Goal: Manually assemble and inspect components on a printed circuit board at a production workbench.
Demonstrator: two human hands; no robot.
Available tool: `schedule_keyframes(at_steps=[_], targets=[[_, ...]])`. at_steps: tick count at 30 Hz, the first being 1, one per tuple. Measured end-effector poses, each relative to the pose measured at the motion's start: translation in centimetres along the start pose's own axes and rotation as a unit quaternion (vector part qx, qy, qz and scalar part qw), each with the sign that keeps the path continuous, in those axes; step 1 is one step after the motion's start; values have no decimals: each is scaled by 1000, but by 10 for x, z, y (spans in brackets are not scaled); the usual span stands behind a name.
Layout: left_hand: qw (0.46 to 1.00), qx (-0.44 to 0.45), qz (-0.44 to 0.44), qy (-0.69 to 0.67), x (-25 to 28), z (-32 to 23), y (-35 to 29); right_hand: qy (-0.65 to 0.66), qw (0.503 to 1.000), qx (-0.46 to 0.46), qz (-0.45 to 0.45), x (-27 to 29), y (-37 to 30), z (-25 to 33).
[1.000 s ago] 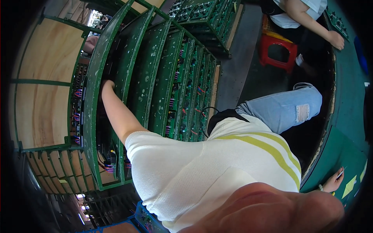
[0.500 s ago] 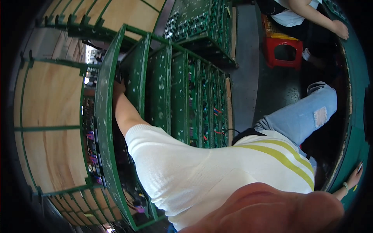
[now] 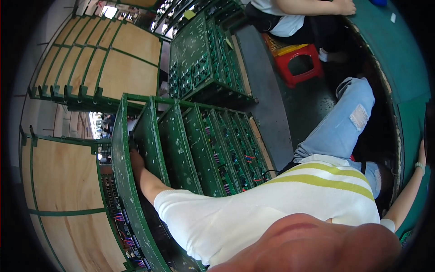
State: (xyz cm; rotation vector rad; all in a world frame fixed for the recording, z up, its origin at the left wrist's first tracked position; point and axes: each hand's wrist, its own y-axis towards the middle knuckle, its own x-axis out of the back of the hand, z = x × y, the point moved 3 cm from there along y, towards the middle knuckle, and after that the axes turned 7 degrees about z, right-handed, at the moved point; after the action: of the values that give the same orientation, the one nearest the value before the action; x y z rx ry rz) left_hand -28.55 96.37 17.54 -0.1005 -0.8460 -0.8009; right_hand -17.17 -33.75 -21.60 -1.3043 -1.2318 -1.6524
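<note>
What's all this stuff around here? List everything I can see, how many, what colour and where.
Near rack: 1, green, left of centre
Second rack: 1, green, top centre
Circuit boards: many, green, on both racks
Wires: several, red and blue, among the boards
Wood panels: several, pale with green frames, left
Yellow slips: at least 2, yellow, around second rack
Stool: 1, red, upper right of centre
Workbench: 1, green, right edge
Blue object: 1, blue, top right
Co-worker: 1, white top, top
Shirt: 1, white, yellow-green stripes, on wearer
Jeans: 1 pair, pale blue, on wearer
Left hand: 1, inside near rack, shadowed
Right hand: 1, at workbench, partly hidden
</note>
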Motion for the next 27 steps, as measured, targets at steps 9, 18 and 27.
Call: schedule_keyframes(at_steps=[9,18,27], targets=[[984,-122,-99,-88,74,-42,-75,147,985,-90,25,103,-3,138],[953,-195,-211,-96,179,-106,-153,238,970,-57,6,147,-15,178],[938,-129,-318,-46,167,-121,-166,257,963,-81,8,163,-21,188]])
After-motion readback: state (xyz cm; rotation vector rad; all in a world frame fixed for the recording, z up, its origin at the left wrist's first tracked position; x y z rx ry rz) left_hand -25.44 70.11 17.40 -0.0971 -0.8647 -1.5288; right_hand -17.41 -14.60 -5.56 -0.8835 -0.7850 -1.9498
